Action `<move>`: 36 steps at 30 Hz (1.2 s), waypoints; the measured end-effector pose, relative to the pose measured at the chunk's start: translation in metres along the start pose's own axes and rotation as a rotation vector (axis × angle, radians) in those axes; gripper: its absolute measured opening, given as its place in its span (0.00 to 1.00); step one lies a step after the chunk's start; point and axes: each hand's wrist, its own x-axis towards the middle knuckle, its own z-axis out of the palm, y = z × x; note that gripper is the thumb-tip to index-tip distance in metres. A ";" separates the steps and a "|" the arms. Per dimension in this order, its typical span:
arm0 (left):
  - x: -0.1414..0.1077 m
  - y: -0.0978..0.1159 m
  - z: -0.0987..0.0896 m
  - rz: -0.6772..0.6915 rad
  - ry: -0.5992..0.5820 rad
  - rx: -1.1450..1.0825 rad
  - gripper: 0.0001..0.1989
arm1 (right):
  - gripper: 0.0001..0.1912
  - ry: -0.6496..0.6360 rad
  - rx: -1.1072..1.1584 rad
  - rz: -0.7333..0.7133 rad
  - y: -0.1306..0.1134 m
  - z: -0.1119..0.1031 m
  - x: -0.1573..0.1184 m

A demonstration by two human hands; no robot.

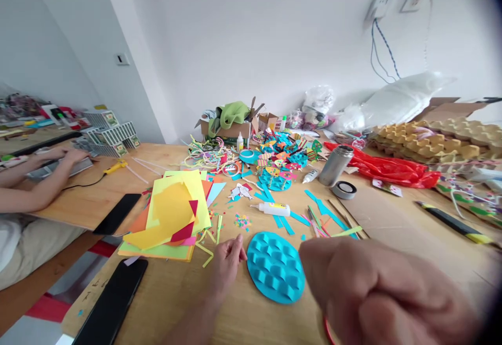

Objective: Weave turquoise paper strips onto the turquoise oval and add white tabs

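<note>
A bright blue paper oval (275,267) with rows of raised folded flaps lies flat on the table between my hands. My left hand (229,261) is by its left edge, thumb and fingers pressed together; anything between them is too small to make out. Large and close to the camera, my right hand (384,292) is curled closed to the right of the oval, and its fingers hide whatever they may hold. A yellow-green paper strip (347,231) shows just beyond it. Part of a red curved edge (328,330) shows below that hand. Beyond the oval lies a white glue bottle (274,209).
Coloured paper sheets (172,209) are stacked at left, near a black phone (113,300). Paper scraps, blue strips (325,206), a steel flask (336,166) and grey tape (344,190) lie farther back. A cutter knife (455,222) is at right. Another person's arms (43,177) are at far left.
</note>
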 end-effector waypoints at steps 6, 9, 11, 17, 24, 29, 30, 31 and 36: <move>-0.003 -0.004 0.004 0.007 -0.011 -0.020 0.27 | 0.23 0.357 -0.059 0.029 0.018 -0.018 0.046; -0.005 -0.002 0.007 0.016 -0.015 -0.024 0.27 | 0.20 0.376 -0.102 0.024 0.043 -0.032 0.080; -0.006 0.000 0.008 0.006 -0.016 -0.031 0.28 | 0.20 0.355 -0.198 0.069 0.069 -0.040 0.105; -0.006 0.001 0.012 -0.031 -0.015 -0.025 0.30 | 0.21 0.122 -0.817 0.226 0.169 -0.046 0.172; -0.001 -0.018 0.017 0.011 -0.003 0.032 0.32 | 0.14 -0.286 -1.153 0.318 0.275 -0.020 0.188; -0.001 -0.026 0.020 0.039 0.032 0.055 0.34 | 0.16 -0.482 -1.316 0.274 0.320 -0.003 0.194; -0.001 -0.027 0.021 0.040 0.039 0.065 0.34 | 0.17 -0.500 -1.344 0.265 0.326 -0.001 0.197; -0.002 -0.028 0.022 0.038 0.047 0.075 0.34 | 0.17 -0.513 -1.370 0.257 0.332 0.001 0.200; -0.001 -0.036 0.027 0.027 0.042 0.086 0.35 | 0.17 -0.573 -1.468 0.236 0.349 0.008 0.209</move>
